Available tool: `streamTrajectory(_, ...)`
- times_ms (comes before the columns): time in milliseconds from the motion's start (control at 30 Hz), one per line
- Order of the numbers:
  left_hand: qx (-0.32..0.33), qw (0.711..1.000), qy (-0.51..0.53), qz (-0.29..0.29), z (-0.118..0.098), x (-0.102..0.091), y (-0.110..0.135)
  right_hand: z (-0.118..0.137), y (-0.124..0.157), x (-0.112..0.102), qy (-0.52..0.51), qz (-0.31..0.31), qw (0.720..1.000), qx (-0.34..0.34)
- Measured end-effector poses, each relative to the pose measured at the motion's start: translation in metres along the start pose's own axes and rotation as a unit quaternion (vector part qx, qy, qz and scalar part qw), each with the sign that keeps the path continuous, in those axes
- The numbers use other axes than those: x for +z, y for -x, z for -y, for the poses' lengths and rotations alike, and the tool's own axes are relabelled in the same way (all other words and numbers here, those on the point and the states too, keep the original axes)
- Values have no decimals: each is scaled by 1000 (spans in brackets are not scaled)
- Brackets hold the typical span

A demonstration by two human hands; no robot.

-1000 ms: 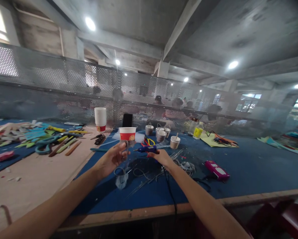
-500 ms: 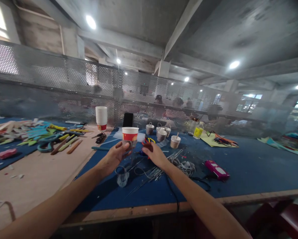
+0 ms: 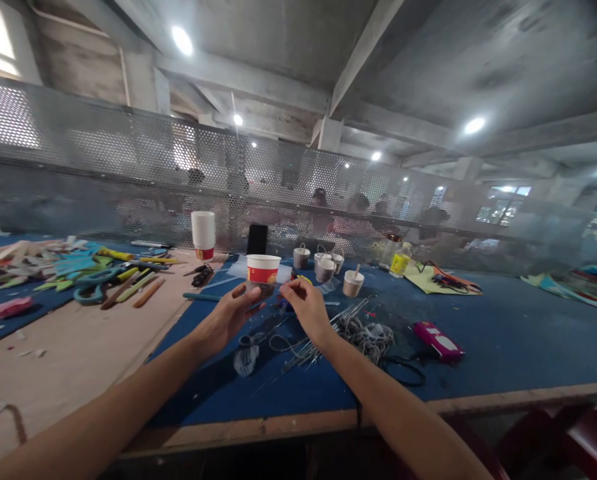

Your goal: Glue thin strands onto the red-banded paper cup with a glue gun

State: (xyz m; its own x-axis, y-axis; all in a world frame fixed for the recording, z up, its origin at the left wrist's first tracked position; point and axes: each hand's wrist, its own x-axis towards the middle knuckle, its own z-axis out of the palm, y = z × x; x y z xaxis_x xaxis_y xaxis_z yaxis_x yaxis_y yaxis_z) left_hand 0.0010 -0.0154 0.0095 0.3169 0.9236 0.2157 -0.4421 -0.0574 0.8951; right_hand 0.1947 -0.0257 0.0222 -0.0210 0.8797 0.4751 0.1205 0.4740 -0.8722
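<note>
Above a blue tabletop [image 3: 208, 397] strewn with tangled grey cord [image 3: 371, 339], the left hand [image 3: 227, 315] grips a red-and-white paper cup [image 3: 263, 269] by its lower part, the right hand [image 3: 306, 308] just beside it, fingers bent, its grasp unclear, with small grey cups [image 3: 325, 271] beyond and a perforated screen [image 3: 273, 170] behind.

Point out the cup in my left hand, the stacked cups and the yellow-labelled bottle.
Held cup [image 3: 261, 273], head view, red band.
Stacked cups [image 3: 203, 231], head view, white sides.
Yellow-labelled bottle [image 3: 399, 263], head view, label.
</note>
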Motion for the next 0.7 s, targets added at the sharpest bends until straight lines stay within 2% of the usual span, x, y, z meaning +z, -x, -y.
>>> streamTrajectory(200, -10, 1000, -6, -2, 1, 1, 0, -3, -1, -1, -5, -13, 1000, -22)
streamTrajectory(700, -16, 1000, -5, 9, 4, 0, -2, -6, -2, -3, -7, -18, 1000, -2)
